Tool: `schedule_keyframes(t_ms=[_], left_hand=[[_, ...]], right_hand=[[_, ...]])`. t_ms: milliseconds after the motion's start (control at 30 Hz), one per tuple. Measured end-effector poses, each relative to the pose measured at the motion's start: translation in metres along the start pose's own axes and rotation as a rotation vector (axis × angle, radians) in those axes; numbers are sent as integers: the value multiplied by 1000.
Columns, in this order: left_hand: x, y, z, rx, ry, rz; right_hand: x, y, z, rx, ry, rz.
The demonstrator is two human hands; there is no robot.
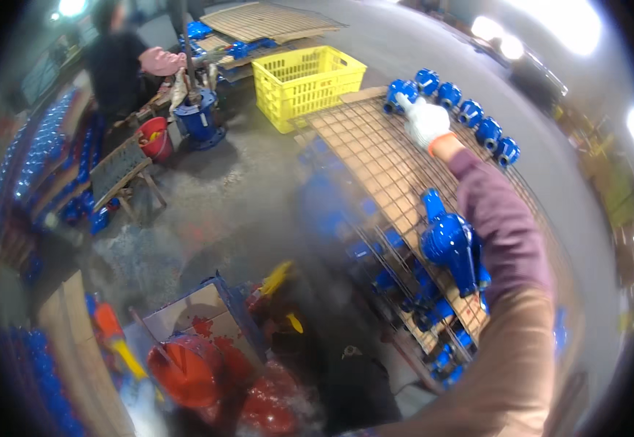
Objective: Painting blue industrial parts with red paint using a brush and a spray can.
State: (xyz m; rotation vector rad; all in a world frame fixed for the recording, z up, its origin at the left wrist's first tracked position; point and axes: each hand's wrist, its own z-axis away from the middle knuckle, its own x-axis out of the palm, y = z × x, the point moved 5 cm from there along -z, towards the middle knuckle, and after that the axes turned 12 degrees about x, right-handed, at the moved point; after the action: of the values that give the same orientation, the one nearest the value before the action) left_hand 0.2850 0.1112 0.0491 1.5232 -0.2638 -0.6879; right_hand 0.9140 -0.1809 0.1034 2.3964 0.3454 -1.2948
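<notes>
My right hand (pixel 428 125), in a white knit glove with an orange cuff, reaches out to the far end of a wire-mesh rack top (pixel 375 156). Its fingers are closed on a small, round, glossy blue casting (pixel 397 93) with a short neck. Just beyond, several similar blue castings (pixel 470 113) stand in a row along the rack's far right edge. Nearer me, beside my sleeve, lies a larger blue casting (pixel 449 240) with pipe-like ends. No left hand can be made out; a pale blur (pixel 142 409) at the lower left is too smeared to name.
Under the mesh, more blue castings (pixel 426 313) fill lower shelves. A yellow plastic crate (pixel 288 98) touches the rack's far end. Red paint-covered containers (pixel 189 371) and an orange-and-yellow brush (pixel 116 339) lie low left. Another person (pixel 120 65) works far left beside a red bucket (pixel 155 142).
</notes>
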Motion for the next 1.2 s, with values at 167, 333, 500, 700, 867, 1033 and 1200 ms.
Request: schedule_keyframes(t_ms=[167, 333, 500, 700, 867, 1033, 1200], left_hand=[[12, 7, 9, 102, -22, 1], [26, 15, 0, 79, -50, -37], [29, -12, -37, 325, -76, -79], [162, 47, -101, 144, -277, 277], [226, 58, -129, 132, -361, 427], [214, 56, -119, 130, -272, 421], [159, 51, -101, 83, -90, 315]], right_hand=[[121, -5, -80, 243, -12, -142], [116, -29, -68, -291, -48, 279], [26, -54, 20, -474, -25, 94], [-47, -98, 130, -849, -167, 104], [-67, -93, 168, -732, -400, 4], [-65, -13, 68, -331, -255, -784], [71, 138, -28, 420, -243, -331]])
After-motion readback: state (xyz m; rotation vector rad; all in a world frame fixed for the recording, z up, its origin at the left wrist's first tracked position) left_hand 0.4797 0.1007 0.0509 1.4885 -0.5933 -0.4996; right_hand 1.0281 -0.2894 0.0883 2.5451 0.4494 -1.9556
